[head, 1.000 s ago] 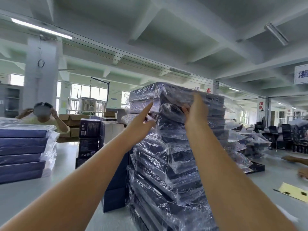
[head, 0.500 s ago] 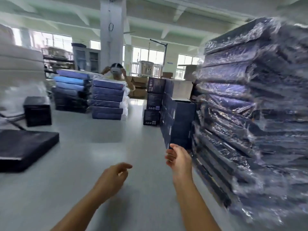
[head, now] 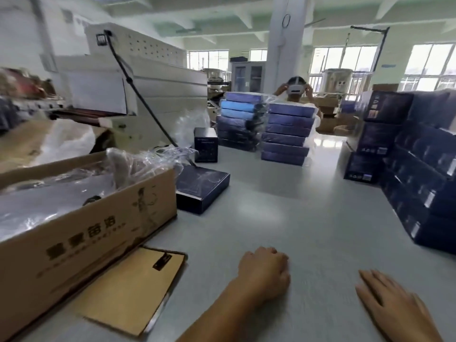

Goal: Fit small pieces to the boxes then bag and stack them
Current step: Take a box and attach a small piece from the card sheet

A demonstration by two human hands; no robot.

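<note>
- Left hand (head: 265,272) loosely curled, empty, above grey table (head: 308,218).
- Right hand (head: 392,302) flat, fingers spread, empty.
- Flat dark box (head: 201,185) ahead, touching open cardboard carton (head: 86,233).
- Bagged box stacks (head: 287,134) farther back.

dark chinese print, unreadable, on carton (head: 86,233)

Two bare hands are in view, the left hand (head: 265,272) and the right hand (head: 392,304). One open cardboard carton (head: 81,225) stands on the bench (head: 308,218). One flat brown card (head: 133,290) lies beside it. One dark flat box (head: 201,186) lies alone, and one small dark box (head: 206,148) stands upright. Two stacks of bagged boxes (head: 287,133) stand further back: the nearer has six; the other is too blurred to count. One other person (head: 294,88) is present.
</note>
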